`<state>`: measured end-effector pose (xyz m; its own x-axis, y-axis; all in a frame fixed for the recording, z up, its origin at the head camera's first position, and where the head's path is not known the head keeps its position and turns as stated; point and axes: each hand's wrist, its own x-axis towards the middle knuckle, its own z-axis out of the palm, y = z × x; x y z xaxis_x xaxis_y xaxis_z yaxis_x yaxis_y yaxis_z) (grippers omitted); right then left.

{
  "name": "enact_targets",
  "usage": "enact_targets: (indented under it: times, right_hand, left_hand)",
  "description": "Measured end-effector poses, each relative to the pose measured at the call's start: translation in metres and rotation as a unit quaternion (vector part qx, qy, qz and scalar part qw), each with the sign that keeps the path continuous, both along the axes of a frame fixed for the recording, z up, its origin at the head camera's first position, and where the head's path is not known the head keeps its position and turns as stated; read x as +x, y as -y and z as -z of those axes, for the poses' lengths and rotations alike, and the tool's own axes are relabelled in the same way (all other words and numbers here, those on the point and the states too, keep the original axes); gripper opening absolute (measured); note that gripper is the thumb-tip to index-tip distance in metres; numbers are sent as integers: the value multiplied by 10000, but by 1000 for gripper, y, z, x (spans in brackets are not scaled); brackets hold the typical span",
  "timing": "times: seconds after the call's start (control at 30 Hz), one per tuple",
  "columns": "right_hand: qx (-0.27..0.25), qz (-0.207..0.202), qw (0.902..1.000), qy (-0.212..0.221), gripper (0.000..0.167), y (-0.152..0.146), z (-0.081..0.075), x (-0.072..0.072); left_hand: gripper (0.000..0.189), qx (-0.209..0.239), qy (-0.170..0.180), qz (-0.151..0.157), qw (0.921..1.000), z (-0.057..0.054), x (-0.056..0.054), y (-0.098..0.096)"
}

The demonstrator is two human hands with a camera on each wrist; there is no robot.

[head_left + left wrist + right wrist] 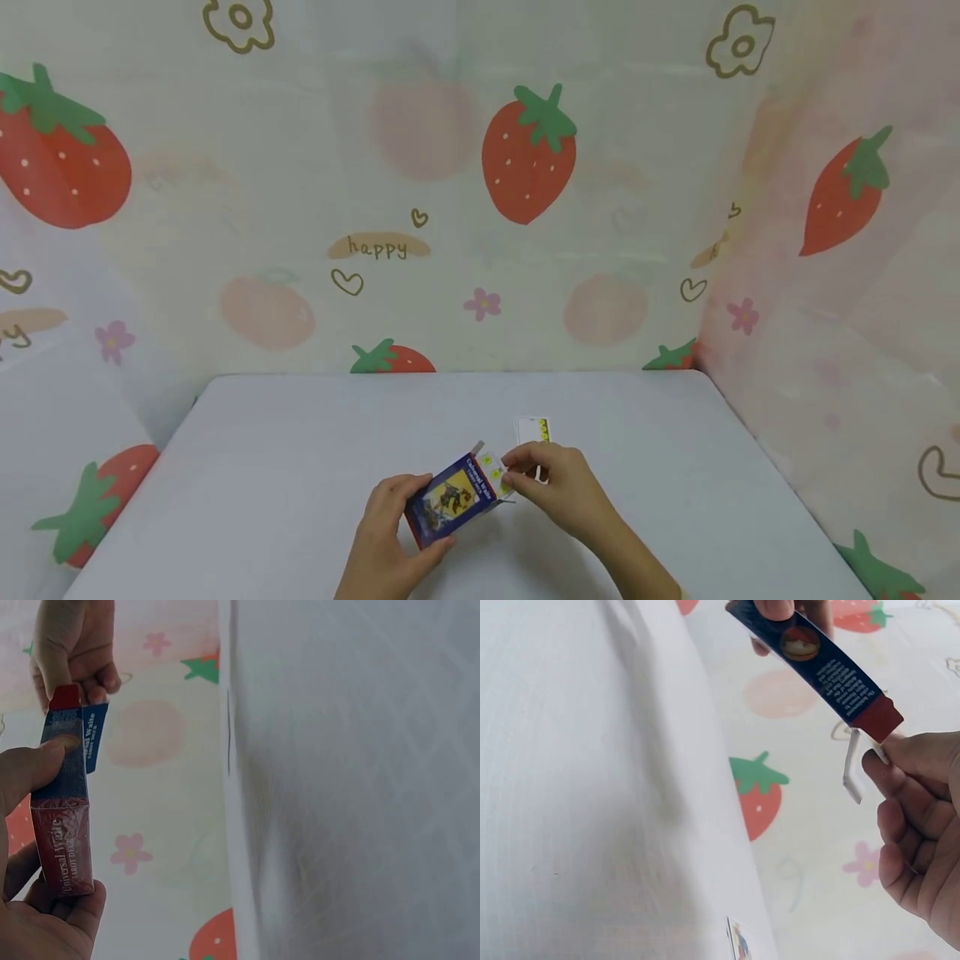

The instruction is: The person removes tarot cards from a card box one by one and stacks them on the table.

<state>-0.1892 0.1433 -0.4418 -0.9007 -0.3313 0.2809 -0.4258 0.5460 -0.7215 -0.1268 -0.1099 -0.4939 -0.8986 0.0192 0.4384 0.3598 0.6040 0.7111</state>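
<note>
Head view: gripping the card box [450,502] above the table [300,467] with the left hand [388,533], pinching a card [492,473] jutting from it with the right hand [561,492], probably mid-slide, next needing straight, steady alignment.

Head: forward-down, farther off; both wrists: close, sharing card box [63,793].

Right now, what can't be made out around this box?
Box interior, head view: hidden by its walls.
Loose cards, head view: lower part behind the right hand.
Left hand, right wrist view: mostly past the top edge.
Side print, right wrist view: too small to read.
</note>
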Motion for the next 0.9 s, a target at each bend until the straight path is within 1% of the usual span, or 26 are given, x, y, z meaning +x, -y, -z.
enact_targets:
  times: [0.23, 0.37, 0.6, 0.9]
  right_hand:
    - [-131, 6, 9999, 41, 12, -2, -2, -1]
    - [-166, 58, 9998, 95, 14, -4, -1, -1]
    - [-400, 59, 9991, 84, 14, -9, -5, -2]
    - [-578, 110, 9981, 165, 14, -17, -8, -5]
  left_hand:
    - [79, 74, 158, -2, 9998, -3, -1, -1]
    - [80, 86, 191, 18, 9998, -4, 0, -2]
    - [80, 48, 265, -29, 9996, -4, 0, -1]
    - [80, 55, 236, -26, 9997, -3, 0, 1]
